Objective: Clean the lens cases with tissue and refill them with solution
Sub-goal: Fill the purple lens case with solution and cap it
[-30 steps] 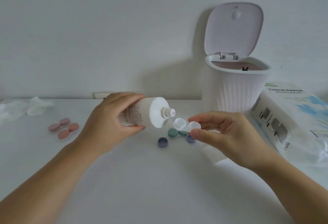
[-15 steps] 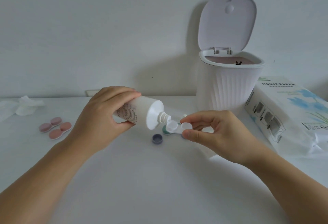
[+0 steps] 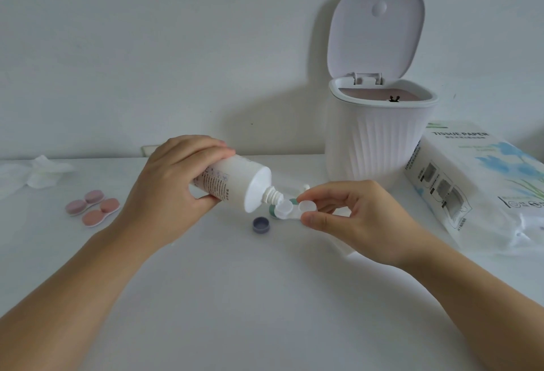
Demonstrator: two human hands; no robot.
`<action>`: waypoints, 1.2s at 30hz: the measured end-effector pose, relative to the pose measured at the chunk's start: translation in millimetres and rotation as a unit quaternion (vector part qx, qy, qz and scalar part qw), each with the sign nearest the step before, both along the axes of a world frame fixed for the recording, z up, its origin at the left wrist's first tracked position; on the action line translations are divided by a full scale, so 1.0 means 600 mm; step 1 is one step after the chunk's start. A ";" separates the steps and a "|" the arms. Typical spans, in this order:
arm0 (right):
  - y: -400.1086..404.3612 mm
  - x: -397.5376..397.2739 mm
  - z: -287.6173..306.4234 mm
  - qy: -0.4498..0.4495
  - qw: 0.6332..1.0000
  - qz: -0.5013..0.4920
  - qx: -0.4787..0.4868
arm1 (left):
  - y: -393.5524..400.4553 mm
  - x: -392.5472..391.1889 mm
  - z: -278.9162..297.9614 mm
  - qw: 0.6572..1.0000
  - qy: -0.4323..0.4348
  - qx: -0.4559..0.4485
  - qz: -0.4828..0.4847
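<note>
I see a smooth, matt white plastic solution bottle point(image 3: 235, 183) with a printed label, and a translucent, slightly glossy plastic lens case point(image 3: 294, 210). The pink cases point(image 3: 92, 207) look matt plastic. The bin point(image 3: 376, 141) is ribbed white plastic, the tissue pack point(image 3: 477, 185) a glossy, crinkled film, the table point(image 3: 235, 297) smooth and matt.

The white plastic-wrapped tissue pack point(image 3: 482, 191) with blue flower print, at three o'clock on the worktop, reads "TISSUE PAPER" along its top edge (smaller lines beneath are illegible). The white plastic solution bottle point(image 3: 235, 186) carries fine print too small to read.
</note>
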State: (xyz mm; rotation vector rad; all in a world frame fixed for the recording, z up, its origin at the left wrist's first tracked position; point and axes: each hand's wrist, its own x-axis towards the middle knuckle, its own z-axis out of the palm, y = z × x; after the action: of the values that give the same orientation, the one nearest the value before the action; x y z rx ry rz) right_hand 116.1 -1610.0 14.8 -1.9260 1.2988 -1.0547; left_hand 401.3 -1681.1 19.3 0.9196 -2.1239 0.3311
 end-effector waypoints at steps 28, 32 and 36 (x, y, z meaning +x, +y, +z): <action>-0.003 0.002 -0.003 -0.005 1.000 0.012 -0.002 | -0.001 -0.001 0.006 0.999 -0.015 -0.048 -0.004; -0.002 0.002 -0.003 -0.004 1.000 0.010 -0.003 | 0.000 -0.001 0.008 0.999 -0.012 -0.051 -0.004; -0.003 0.002 -0.003 -0.008 1.000 0.006 0.001 | 0.002 -0.002 0.008 0.999 -0.011 -0.051 -0.003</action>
State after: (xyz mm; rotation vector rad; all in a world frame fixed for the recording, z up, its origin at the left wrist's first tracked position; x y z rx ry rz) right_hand 117.4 -1611.8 13.2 -1.9186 1.2774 -1.0605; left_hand 399.9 -1680.1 24.2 0.8545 -2.1089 0.4462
